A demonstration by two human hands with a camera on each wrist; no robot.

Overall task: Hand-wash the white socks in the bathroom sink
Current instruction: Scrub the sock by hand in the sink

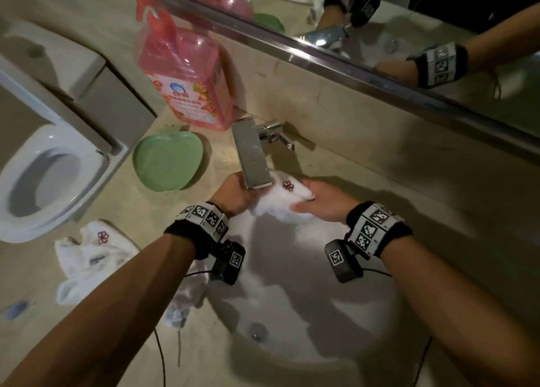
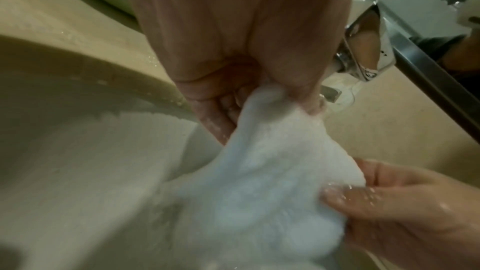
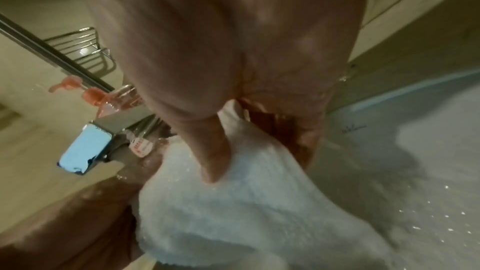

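Observation:
A wet white sock (image 1: 285, 198) (image 2: 259, 182) (image 3: 233, 202) with a small red flower mark is stretched between both hands, just under the chrome faucet spout (image 1: 252, 155) at the back of the sink basin (image 1: 306, 307). My left hand (image 1: 233, 192) (image 2: 233, 81) pinches one end of it between thumb and fingers. At the other end my right hand (image 1: 321, 201) (image 3: 221, 141) grips it, thumb pressed on top. More white socks (image 1: 93, 255) lie in a heap on the counter at the left, one with the same flower mark.
A pink pump bottle of detergent (image 1: 187, 73) stands behind a green apple-shaped dish (image 1: 168, 158) on the counter left of the faucet. A toilet (image 1: 43, 176) is at the far left. The mirror (image 1: 380, 21) runs along the back wall. The drain (image 1: 258, 329) sits low in the basin.

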